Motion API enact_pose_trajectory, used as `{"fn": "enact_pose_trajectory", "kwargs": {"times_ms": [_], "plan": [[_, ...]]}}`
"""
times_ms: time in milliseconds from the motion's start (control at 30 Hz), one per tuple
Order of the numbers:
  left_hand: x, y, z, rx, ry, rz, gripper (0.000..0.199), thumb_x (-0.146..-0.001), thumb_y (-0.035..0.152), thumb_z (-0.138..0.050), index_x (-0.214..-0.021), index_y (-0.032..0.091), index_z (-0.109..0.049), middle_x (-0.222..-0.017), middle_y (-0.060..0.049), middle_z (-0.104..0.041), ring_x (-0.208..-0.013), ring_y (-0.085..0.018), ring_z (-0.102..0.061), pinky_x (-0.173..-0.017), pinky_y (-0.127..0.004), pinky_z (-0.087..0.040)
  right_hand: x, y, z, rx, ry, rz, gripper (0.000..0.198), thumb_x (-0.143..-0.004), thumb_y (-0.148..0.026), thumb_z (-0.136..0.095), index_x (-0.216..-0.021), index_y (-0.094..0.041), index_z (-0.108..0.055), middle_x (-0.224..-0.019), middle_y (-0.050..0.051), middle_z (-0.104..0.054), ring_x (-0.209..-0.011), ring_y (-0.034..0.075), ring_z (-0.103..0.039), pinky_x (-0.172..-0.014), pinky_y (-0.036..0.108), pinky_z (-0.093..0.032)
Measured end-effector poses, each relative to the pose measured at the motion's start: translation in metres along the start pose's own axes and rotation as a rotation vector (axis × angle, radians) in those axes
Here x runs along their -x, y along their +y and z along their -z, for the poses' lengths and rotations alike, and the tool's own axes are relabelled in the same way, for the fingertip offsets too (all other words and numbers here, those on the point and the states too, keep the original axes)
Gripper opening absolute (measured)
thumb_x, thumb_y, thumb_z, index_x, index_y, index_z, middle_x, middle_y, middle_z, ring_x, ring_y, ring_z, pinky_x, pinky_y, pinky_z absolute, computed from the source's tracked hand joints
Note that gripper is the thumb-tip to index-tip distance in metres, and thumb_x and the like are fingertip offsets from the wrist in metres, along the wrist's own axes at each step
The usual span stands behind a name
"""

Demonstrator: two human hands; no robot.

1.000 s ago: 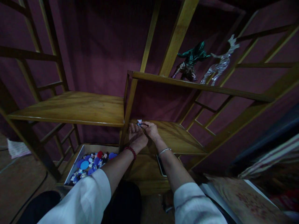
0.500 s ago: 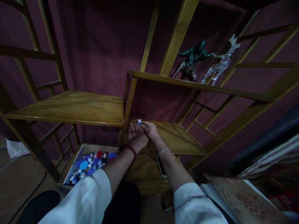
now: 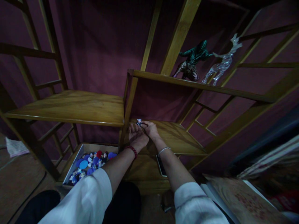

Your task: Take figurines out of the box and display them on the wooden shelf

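A tiny figurine (image 3: 139, 121), pale on top and dark below, is held up at the fingertips of both hands, over the lower right shelf (image 3: 170, 133). My right hand (image 3: 150, 129) pinches it from the right side, with the fingers bent. My left hand (image 3: 137, 137) is curled at its left and lower side; the fingertips point up and meet the figurine. How the left thumb sits is hard to make out. Lower left, an open box (image 3: 79, 152) holds many small figurines with blue and red round bases, apart from both hands.
A dark green hooded statue (image 3: 196, 57) and a clear deer figure (image 3: 221, 63) stand on the upper right shelf (image 3: 210, 88). A wooden post (image 3: 129, 99) rises close left of my hands, beside the left shelf (image 3: 77, 105). Under my right forearm lies a dark, white-edged object (image 3: 161, 168).
Both hands and the figurine keep nearly the same place. The view has shifted very slightly.
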State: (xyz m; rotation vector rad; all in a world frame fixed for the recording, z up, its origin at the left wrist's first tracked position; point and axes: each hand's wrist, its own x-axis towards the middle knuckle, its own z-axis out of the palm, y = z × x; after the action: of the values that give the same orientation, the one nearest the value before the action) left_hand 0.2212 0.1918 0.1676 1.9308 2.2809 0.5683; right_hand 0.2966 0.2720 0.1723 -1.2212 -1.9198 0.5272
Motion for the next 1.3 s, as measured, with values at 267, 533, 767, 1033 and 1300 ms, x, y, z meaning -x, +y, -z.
{"fn": "enact_pose_trajectory", "kwargs": {"times_ms": [267,533,767,1033,1300], "plan": [[0.004,0.002,0.012,0.059,-0.052,0.016,0.054,-0.078,0.027,-0.037,-0.13,0.014,-0.034,-0.138,-0.01,-0.031,-0.13,-0.03,-0.012,-0.104,-0.048,-0.013,-0.002,0.002,-0.002,0.013,0.02,-0.019,0.016,-0.066,-0.014,-0.062,-0.08,-0.019,-0.069,-0.085,0.002,-0.07,-0.081,0.018,-0.064,-0.083,0.031,-0.048],[0.004,0.004,0.015,0.048,-0.083,0.031,0.056,-0.079,0.028,-0.033,-0.131,0.009,-0.032,-0.141,-0.011,-0.025,-0.131,-0.028,-0.011,-0.104,-0.045,-0.009,-0.004,0.004,-0.004,0.044,0.033,-0.015,0.016,-0.066,-0.016,-0.063,-0.08,-0.019,-0.069,-0.084,0.003,-0.069,-0.081,0.017,-0.064,-0.083,0.029,-0.048],[0.004,0.002,0.011,0.047,-0.045,0.006,0.058,-0.078,0.029,-0.034,-0.132,0.006,-0.03,-0.141,-0.013,-0.025,-0.131,-0.029,-0.011,-0.105,-0.045,-0.008,-0.003,0.004,-0.006,0.01,0.032,-0.036,0.015,-0.066,-0.018,-0.062,-0.079,-0.021,-0.069,-0.083,0.0,-0.069,-0.079,0.016,-0.063,-0.083,0.029,-0.047],[0.008,0.0,0.007,0.075,0.067,0.003,0.061,-0.077,0.029,-0.036,-0.133,0.005,-0.029,-0.137,-0.017,-0.03,-0.13,-0.029,-0.015,-0.104,-0.043,-0.012,0.002,-0.003,0.0,-0.04,0.016,-0.068,0.016,-0.066,-0.019,-0.061,-0.08,-0.02,-0.069,-0.084,0.002,-0.07,-0.081,0.018,-0.063,-0.083,0.03,-0.047],[0.017,0.0,0.02,0.134,0.144,-0.039,0.057,-0.072,0.02,-0.042,-0.126,0.0,-0.037,-0.132,-0.022,-0.037,-0.129,-0.03,-0.017,-0.103,-0.044,-0.015,0.009,-0.002,-0.002,-0.135,0.02,-0.091,0.02,-0.068,-0.02,-0.057,-0.085,-0.016,-0.067,-0.087,0.004,-0.069,-0.08,0.017,-0.064,-0.081,0.028,-0.049]]}}
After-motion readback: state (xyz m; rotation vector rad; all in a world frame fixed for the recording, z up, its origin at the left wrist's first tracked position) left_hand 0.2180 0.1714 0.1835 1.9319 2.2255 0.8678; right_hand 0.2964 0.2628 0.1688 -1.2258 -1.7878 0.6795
